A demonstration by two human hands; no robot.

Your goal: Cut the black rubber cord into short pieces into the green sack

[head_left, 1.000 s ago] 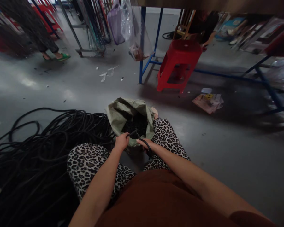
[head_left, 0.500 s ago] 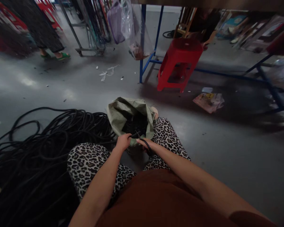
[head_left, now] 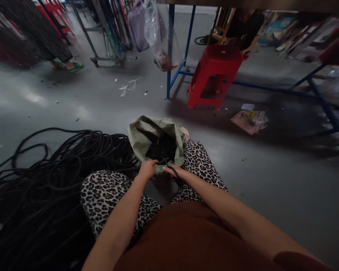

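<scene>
A green woven sack (head_left: 139, 137) stands between my knees with its mouth rolled open, and dark pieces (head_left: 161, 146) lie inside, too dim to make out singly. Over its near rim my left hand (head_left: 148, 169) is closed on a black cord (head_left: 134, 168), whose end points toward the sack's mouth. My right hand (head_left: 173, 171) grips black-handled scissors (head_left: 173, 171), their blades reaching up and left over the sack, close to the cord. The palm side of my right hand is hidden. A big heap of the same black cord (head_left: 64, 162) spreads over the floor at my left.
A red plastic stool (head_left: 222, 60) stands under a table with blue legs (head_left: 170, 56). Clear plastic bags (head_left: 165, 41) hang from the table. A wheeled metal rack (head_left: 107, 58) and a person's green sandals (head_left: 75, 67) are at the upper left. A plastic packet (head_left: 250, 122) lies on the floor.
My hands and the scissors have barely shifted over the sack. At the upper left, the other person's legs have moved slightly.
</scene>
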